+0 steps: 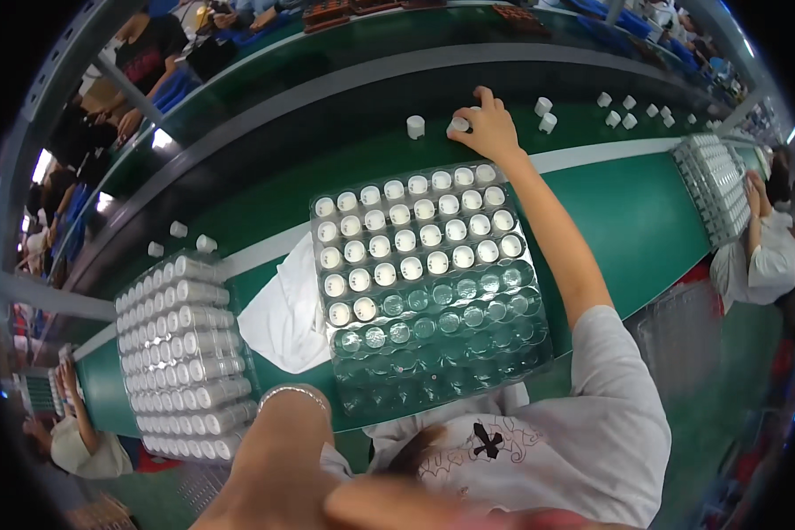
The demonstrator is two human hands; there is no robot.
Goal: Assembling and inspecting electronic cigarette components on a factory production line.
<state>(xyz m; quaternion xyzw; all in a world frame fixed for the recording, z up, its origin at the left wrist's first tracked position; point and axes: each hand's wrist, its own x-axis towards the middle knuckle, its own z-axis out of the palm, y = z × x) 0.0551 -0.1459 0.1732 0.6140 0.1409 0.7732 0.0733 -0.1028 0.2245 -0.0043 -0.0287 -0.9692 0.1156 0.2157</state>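
My right hand [488,126] reaches over the far green strip, its thumb and fingers closed round a small white cylinder [458,125]. Another white cylinder [415,126] stands just left of it. In front of me lies a clear plastic tray [433,367] with round pockets. White cylinders [405,238] fill its far rows, and two sit at the left of the following row; the nearer pockets hold none. My left hand [283,481] is raised close at the lower edge, below a silvery bracelet [293,390]; its fingers are smeared, and I see nothing clearly held.
Left of the tray lies a white cloth [287,314], beside a tall stack of filled trays [181,353]. More loose cylinders [546,122] stand along the far strip, right and left. Another stack [714,190] stands at the right, near a person [773,234].
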